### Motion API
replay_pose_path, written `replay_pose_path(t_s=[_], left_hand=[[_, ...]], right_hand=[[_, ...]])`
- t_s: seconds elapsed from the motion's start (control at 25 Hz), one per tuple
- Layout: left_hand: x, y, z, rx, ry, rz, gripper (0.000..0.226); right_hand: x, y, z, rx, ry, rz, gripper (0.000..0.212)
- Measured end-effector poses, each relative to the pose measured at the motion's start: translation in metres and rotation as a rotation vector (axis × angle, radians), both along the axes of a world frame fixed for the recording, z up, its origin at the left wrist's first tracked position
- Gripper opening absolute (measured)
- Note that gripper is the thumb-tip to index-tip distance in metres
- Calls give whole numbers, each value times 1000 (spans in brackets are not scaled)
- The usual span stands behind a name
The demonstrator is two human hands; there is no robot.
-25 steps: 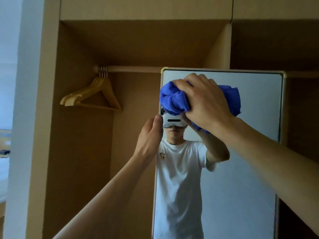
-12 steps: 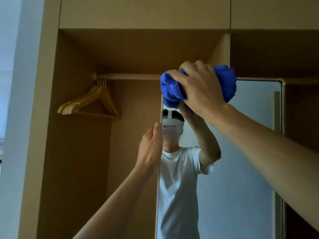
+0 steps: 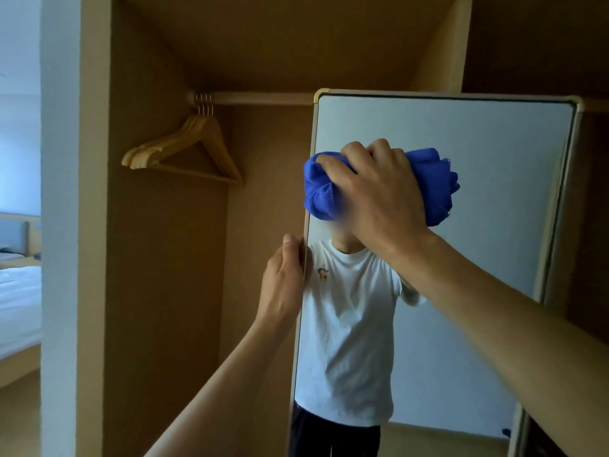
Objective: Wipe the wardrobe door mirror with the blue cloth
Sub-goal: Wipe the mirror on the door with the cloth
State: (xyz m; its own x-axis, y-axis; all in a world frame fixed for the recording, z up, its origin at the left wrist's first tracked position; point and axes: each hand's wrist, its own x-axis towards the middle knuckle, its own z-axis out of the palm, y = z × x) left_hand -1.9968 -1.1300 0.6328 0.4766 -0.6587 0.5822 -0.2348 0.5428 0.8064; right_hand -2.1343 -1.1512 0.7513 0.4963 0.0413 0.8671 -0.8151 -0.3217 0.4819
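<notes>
The tall wardrobe door mirror (image 3: 487, 245) has a pale frame and fills the right half of the head view. My right hand (image 3: 379, 189) grips the bunched blue cloth (image 3: 321, 189) and presses it against the glass in the upper left part of the mirror. My left hand (image 3: 285, 282) holds the mirror's left edge lower down, thumb on the front and fingers hidden behind the edge. The glass reflects a person in a white T-shirt.
The open wardrobe bay on the left holds a rail (image 3: 263, 97) with several wooden hangers (image 3: 184, 153). A white wall edge (image 3: 61, 225) stands further left, and a bed (image 3: 19, 298) shows beyond it. A darker wardrobe section (image 3: 590, 225) lies right of the mirror.
My right hand and the blue cloth have come down from the mirror's top edge to a spot well below it. My left hand still holds the left edge. The camera has tilted down.
</notes>
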Motion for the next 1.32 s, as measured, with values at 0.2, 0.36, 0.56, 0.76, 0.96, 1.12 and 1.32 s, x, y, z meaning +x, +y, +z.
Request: replay_pose_path(t_s=[0.2, 0.36, 0.56, 0.76, 0.96, 1.12, 1.32], left_hand=[[-6, 4, -27, 39, 47, -2, 62], [-9, 10, -60, 94, 105, -46, 58], [-9, 11, -98, 145, 152, -51, 54], [-1, 4, -134, 204, 173, -88, 56], [5, 5, -173, 266, 227, -151, 56], [6, 7, -204, 311, 249, -134, 52], [7, 8, -244, 411, 294, -115, 49]], right_hand=[[-2, 1, -62, 30, 1, 44, 47], [-3, 3, -109, 88, 26, 52, 52], [-3, 5, -160, 174, 36, 44, 53], [1, 5, -213, 217, 14, 50, 50], [-1, 11, -272, 327, 21, 37, 54], [-2, 17, -315, 388, 36, 31, 53], [-4, 18, -372, 460, 71, 3, 55]])
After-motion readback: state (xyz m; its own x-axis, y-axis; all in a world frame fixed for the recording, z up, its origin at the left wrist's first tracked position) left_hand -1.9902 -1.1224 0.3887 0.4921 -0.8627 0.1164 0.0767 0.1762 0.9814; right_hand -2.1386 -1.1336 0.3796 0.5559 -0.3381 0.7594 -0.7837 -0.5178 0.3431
